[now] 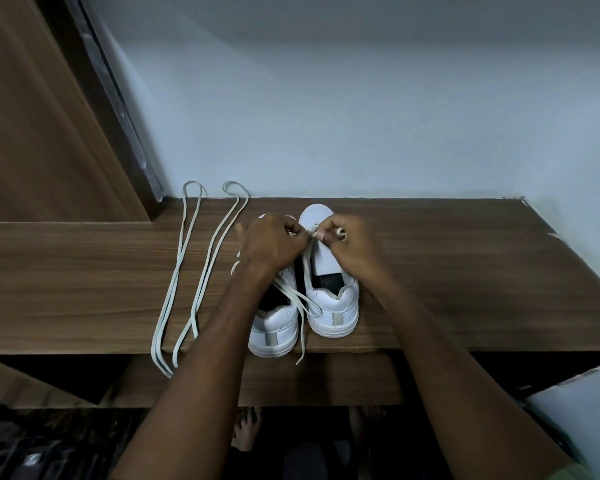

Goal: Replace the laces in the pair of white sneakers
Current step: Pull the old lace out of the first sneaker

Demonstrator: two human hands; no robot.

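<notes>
Two white sneakers stand side by side on the wooden shelf (430,271), heels toward me. The left sneaker (274,327) has a white lace (300,303) trailing over its heel and past the shelf edge. The right sneaker (333,303) shows a bare tongue with no lace visible. My left hand (274,244) is curled over the front of the left sneaker, gripping lace there. My right hand (343,237) pinches a lace end near the toe of the right sneaker. Two loose white laces (187,271) lie folded in long loops left of the shoes.
A pale wall rises right behind the shelf. A wooden door with a metal hinge strip (125,119) stands at the left. A lower shelf board (291,379) lies beneath the front edge, a white object (579,410) sits at the bottom right, and bare feet show below.
</notes>
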